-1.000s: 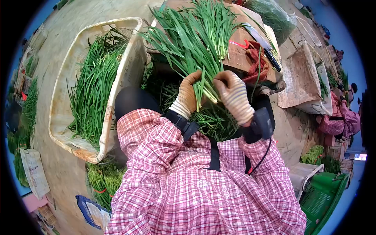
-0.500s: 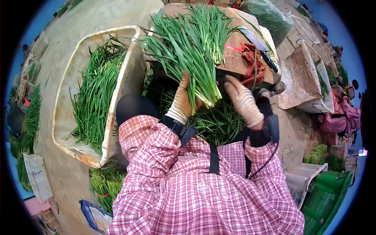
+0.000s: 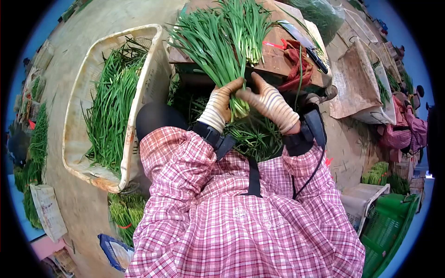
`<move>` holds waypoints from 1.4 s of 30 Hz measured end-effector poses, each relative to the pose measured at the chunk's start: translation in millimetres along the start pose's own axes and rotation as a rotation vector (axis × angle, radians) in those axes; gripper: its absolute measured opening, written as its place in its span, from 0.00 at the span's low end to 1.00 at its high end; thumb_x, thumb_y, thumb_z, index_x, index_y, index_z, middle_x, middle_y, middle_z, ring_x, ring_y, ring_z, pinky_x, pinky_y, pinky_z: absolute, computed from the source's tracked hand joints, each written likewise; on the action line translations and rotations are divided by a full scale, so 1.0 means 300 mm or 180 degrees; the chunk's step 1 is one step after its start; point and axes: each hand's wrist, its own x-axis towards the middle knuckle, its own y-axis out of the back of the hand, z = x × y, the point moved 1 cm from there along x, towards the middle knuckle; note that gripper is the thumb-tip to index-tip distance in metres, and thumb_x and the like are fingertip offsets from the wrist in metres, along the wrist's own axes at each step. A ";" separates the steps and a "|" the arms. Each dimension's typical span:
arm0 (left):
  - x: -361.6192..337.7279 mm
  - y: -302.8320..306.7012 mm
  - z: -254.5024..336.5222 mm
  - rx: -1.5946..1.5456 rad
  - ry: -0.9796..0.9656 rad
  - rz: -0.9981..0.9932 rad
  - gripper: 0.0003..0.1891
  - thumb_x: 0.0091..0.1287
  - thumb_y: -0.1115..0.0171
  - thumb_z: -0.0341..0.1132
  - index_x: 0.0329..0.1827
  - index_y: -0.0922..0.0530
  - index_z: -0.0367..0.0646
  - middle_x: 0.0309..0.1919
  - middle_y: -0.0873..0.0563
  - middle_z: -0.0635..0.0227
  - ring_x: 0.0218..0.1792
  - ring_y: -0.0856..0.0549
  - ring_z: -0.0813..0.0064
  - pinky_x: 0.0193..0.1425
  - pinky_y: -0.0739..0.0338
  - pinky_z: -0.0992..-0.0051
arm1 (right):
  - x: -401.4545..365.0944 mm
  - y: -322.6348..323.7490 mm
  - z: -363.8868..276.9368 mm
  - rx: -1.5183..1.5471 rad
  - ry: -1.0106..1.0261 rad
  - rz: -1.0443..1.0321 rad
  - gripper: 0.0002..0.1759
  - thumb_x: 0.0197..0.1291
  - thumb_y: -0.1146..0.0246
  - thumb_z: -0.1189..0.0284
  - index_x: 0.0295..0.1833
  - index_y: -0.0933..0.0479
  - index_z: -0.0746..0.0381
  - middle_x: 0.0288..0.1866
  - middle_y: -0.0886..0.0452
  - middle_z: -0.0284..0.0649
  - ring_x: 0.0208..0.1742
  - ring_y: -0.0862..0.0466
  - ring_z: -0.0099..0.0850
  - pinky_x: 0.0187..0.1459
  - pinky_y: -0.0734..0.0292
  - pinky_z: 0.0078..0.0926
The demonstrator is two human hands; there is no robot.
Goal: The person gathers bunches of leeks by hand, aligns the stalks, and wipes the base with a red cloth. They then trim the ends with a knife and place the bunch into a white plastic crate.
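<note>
My left hand, in a striped work glove, is wrapped round the lower stalks of a bunch of long green leaves. The pale stalk ends point down toward my lap. My right hand, gloved too, touches the bunch from the right near those ends, its thumb and fingers apart. Behind it, a second bunch lies on the wooden board. A knife with a black handle and a dark red cloth are on the board's right side.
On the left stands a white crate holding green leaves. Loose leaves lie below my hands. Tied bunches are at the lower left. A green crate is at the lower right, and a person in checked clothing is at the far right.
My left hand has moved up slightly, and the bunch it holds is narrower and more upright. My right hand has moved left from beside the bunch to touch its stalks.
</note>
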 end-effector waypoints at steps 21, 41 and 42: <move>0.042 0.024 -0.027 -0.0294 0.0093 -0.0353 0.21 0.72 0.33 0.49 0.53 0.18 0.38 0.45 0.11 0.50 0.45 0.11 0.54 0.50 0.12 0.51 | -0.156 -0.006 0.000 0.0399 -0.0437 0.0273 0.12 0.59 0.30 0.71 0.41 0.16 0.71 0.31 0.13 0.35 0.34 0.19 0.18 0.38 0.22 0.21; 0.024 -0.015 -0.024 -0.0324 -0.0136 -0.0103 0.15 0.71 0.31 0.39 0.54 0.20 0.40 0.42 0.11 0.57 0.42 0.10 0.58 0.46 0.11 0.55 | -0.195 -0.024 -0.070 -0.2084 0.1048 0.1144 0.19 0.50 0.25 0.64 0.48 0.19 0.56 0.48 0.19 0.43 0.49 0.19 0.46 0.51 0.29 0.46; 0.022 -0.021 -0.029 -0.0348 -0.0129 -0.0115 0.15 0.71 0.31 0.39 0.54 0.20 0.40 0.42 0.11 0.58 0.42 0.10 0.58 0.46 0.11 0.56 | -0.201 -0.028 -0.090 -0.2239 0.1171 0.1152 0.21 0.48 0.25 0.64 0.48 0.20 0.55 0.49 0.20 0.42 0.52 0.21 0.46 0.54 0.31 0.46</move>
